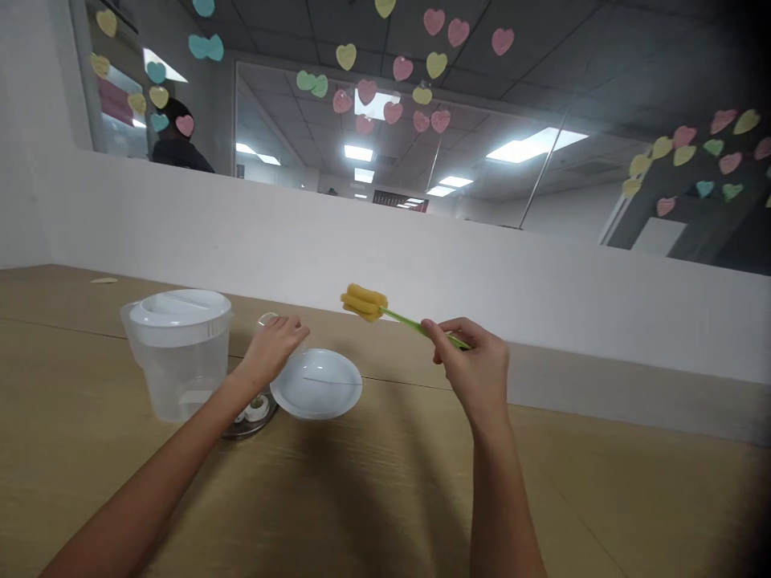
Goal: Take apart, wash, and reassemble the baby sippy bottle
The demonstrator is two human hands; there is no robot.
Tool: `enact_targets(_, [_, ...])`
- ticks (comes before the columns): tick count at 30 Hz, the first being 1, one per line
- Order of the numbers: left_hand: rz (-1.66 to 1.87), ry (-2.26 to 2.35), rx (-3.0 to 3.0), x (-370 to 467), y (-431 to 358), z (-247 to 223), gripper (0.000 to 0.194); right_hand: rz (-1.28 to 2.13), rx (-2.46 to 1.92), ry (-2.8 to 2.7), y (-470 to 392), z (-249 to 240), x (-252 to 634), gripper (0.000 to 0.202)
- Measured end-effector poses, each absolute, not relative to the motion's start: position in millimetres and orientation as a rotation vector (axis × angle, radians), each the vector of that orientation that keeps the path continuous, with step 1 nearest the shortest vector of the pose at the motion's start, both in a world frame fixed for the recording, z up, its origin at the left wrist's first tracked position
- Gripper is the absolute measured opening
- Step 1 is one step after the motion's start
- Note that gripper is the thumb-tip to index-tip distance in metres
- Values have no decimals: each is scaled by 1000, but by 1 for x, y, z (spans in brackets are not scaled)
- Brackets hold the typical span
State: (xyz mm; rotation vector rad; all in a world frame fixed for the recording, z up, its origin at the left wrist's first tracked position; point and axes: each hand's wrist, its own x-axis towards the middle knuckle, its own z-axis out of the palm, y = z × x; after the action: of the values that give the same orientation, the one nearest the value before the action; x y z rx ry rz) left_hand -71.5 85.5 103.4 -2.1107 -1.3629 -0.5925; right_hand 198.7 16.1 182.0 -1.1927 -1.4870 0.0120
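Fingers [444, 333] of the right hand [475, 369] pinch the thin green handle of one sponge brush [385, 309], and its yellow sponge head sticks up and to the left, in the air above the far edge of the surface [373, 498]. The right forearm rises steeply from the near edge, wrist bent back. The left hand [272, 347] hovers with loose, slightly parted fingers, holding nothing, just above one round white lid [317, 385] lying flat near the far edge. Its forearm runs in low from the near left corner. One clear plastic pitcher [181, 357] with a white cover stands left of it. One small metal dish [250, 417] peeks out under the wrist.
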Motion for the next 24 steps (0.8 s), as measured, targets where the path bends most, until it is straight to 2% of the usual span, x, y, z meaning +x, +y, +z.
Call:
enact_targets(3, [-499, -1266, -2191, -63, 91, 93, 28, -51, -1338, -1574, 36, 172, 210, 40])
enact_targets(7, [-514, -1254, -2247, -56, 96, 83, 26, -464, -1737, -1593, 73, 147, 209, 31])
enact_targets(9, [-507, -1240, -2246, -58, 97, 82, 30, -521, -1899, -1682, 87, 134, 203, 29])
enact_targets(13, [-554, -1320, -2237, -64, 95, 87, 38, -411, -2003, -1883, 104, 110, 189, 25])
enact_targets(16, [-726, -1433, -2220, -67, 90, 96, 37, -301, -2044, -1961, 111, 96, 184, 25])
enact_targets(20, [-1008, -1470, -2229, -68, 80, 110, 45, -119, -2120, -2066, 115, 85, 188, 26])
enact_targets(24, [-1153, -1603, -2349, -64, 60, 125, 67, 164, -2186, -2199, 116, 75, 194, 17])
